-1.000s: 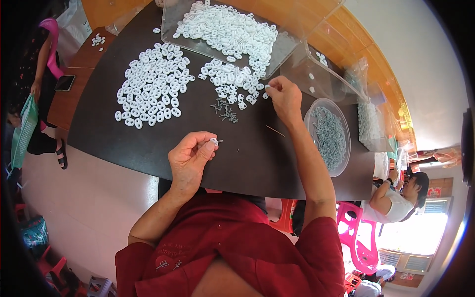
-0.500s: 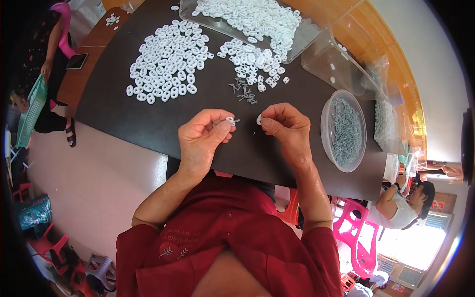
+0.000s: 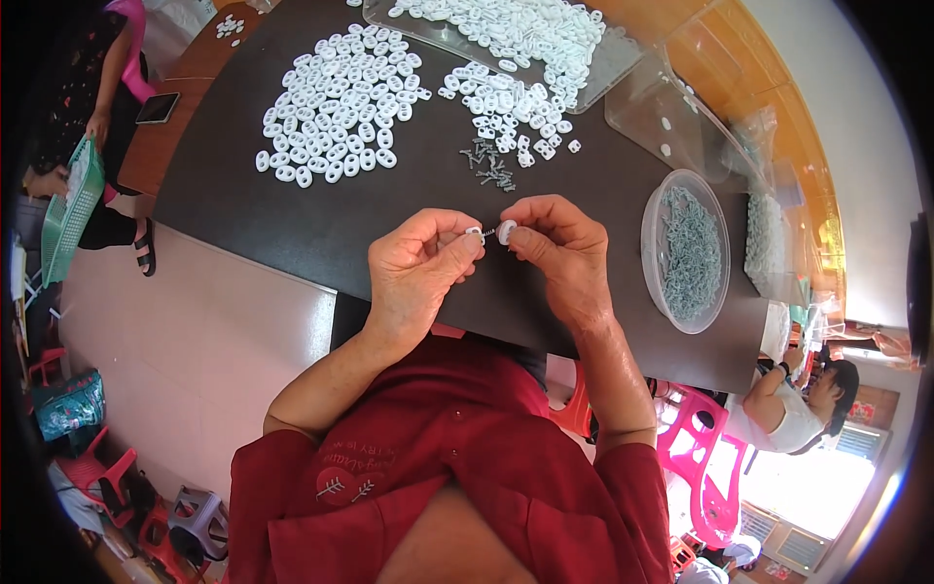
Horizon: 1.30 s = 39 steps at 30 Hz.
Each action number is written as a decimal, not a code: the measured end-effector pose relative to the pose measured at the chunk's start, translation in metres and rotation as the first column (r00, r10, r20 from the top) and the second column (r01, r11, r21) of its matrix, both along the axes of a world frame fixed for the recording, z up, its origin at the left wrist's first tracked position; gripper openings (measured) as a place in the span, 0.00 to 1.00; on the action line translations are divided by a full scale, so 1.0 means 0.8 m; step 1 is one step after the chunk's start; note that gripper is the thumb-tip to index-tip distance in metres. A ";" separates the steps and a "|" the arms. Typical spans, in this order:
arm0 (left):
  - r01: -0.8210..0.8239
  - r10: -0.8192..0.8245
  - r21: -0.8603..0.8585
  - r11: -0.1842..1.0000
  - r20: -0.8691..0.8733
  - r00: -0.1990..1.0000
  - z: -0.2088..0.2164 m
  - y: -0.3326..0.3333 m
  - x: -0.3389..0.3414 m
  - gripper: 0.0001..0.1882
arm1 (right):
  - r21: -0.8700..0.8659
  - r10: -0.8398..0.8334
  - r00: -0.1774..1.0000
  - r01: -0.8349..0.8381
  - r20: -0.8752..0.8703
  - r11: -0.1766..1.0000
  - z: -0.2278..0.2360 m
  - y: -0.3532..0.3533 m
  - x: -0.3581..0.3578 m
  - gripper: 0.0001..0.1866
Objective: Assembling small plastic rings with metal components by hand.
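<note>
Over the near part of the dark table, my left hand (image 3: pixel 425 265) pinches a small white plastic piece (image 3: pixel 475 234) with a grey screw (image 3: pixel 488 233) sticking out of it to the right. Facing it, my right hand (image 3: pixel 562 248) grips a white oval plastic piece (image 3: pixel 506 232) between thumb and fingers. The screw's tip meets or nearly meets this oval piece. Beyond my hands lie a small heap of loose grey screws (image 3: pixel 491 167), a group of small white pieces (image 3: pixel 508 109) and a wide spread of white two-holed ovals (image 3: pixel 336 102).
A round clear tub (image 3: pixel 646 255) of screws stands at the right. Clear trays (image 3: pixel 623 68) hold white pieces at the back. One person holding a green basket (image 3: pixel 73 219) stands at the left; another person (image 3: pixel 793 404) is at the right. A pink chair (image 3: pixel 696 457) stands nearby.
My hands have come closer together, the left moving right, so the screw now reaches the oval piece in my right hand. The view has shifted slightly.
</note>
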State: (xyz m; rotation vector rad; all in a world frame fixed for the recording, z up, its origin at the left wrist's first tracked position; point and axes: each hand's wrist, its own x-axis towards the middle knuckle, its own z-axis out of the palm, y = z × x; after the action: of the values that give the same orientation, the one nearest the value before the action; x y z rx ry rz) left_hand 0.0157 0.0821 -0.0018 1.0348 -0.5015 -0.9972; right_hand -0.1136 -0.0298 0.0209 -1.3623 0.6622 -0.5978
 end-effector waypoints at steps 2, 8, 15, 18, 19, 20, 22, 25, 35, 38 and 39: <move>0.000 0.000 -0.002 1.000 0.004 1.000 0.000 0.001 -0.001 0.07 | -0.053 -0.016 0.999 0.014 -0.047 0.999 0.000 -0.001 0.001 0.09; -0.025 0.026 -0.025 0.999 0.018 1.000 -0.001 0.001 -0.004 0.06 | -0.047 0.010 0.997 -0.014 -0.080 0.999 0.003 0.001 0.009 0.09; -0.036 0.035 0.023 0.999 0.038 0.999 -0.002 0.003 -0.001 0.06 | -0.127 0.004 0.996 -0.016 -0.095 0.992 0.002 0.006 0.014 0.09; -0.029 0.026 0.047 0.999 0.048 0.998 -0.002 0.004 0.000 0.07 | -0.127 0.000 0.996 -0.011 -0.085 0.992 0.000 0.006 0.014 0.08; -0.031 0.028 0.055 0.998 0.051 0.998 -0.002 0.004 0.000 0.07 | -0.148 -0.003 0.997 -0.009 -0.082 0.989 -0.001 0.007 0.015 0.08; -0.031 0.029 0.055 0.998 0.051 0.998 -0.002 0.005 0.001 0.07 | -0.168 -0.007 0.997 -0.007 -0.080 0.986 -0.002 0.007 0.016 0.08; -0.026 0.023 0.055 0.998 0.047 0.999 -0.002 0.006 0.001 0.06 | -0.170 -0.004 0.997 -0.009 -0.071 0.985 -0.002 0.010 0.017 0.09; -0.036 0.033 0.053 0.998 0.053 0.998 -0.005 0.006 0.001 0.06 | -0.193 -0.021 0.997 0.007 -0.072 0.981 0.002 0.016 0.020 0.08; -0.069 0.067 0.037 0.997 0.038 0.997 -0.001 0.003 -0.004 0.06 | -0.476 -0.091 0.994 0.051 -0.061 0.878 -0.003 0.026 0.024 0.08; -0.074 0.074 -0.001 0.997 0.048 0.996 -0.003 0.002 -0.003 0.06 | -0.485 -0.091 0.994 0.051 -0.059 0.873 -0.001 0.028 0.025 0.08; -0.076 0.076 -0.004 0.997 0.047 0.996 -0.004 0.002 -0.004 0.07 | -0.485 -0.092 0.994 0.052 -0.058 0.873 -0.001 0.028 0.026 0.08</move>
State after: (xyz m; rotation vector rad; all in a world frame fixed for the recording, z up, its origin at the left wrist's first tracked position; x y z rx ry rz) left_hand 0.0127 0.0835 -0.0053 1.0695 -0.4979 -0.9063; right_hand -0.0931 -0.0076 0.0204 -1.8431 0.6542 -0.8093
